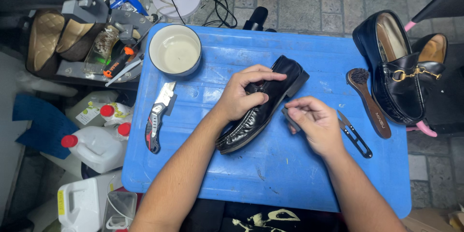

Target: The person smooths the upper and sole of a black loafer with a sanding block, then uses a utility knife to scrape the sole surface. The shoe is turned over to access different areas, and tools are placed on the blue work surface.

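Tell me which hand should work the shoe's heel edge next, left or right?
Right, probably. The right hand already pinches a small grey piece beside the heel of the black shoe. The left hand is busy pressing the shoe onto the blue table.

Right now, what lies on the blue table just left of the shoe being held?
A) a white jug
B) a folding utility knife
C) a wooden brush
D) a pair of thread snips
B: the folding utility knife lies left of the black shoe, below the white bowl.

black loafer point(263, 104) | glossy, on its side, diagonal | mid blue table; small grey piece point(290, 118) beside heel
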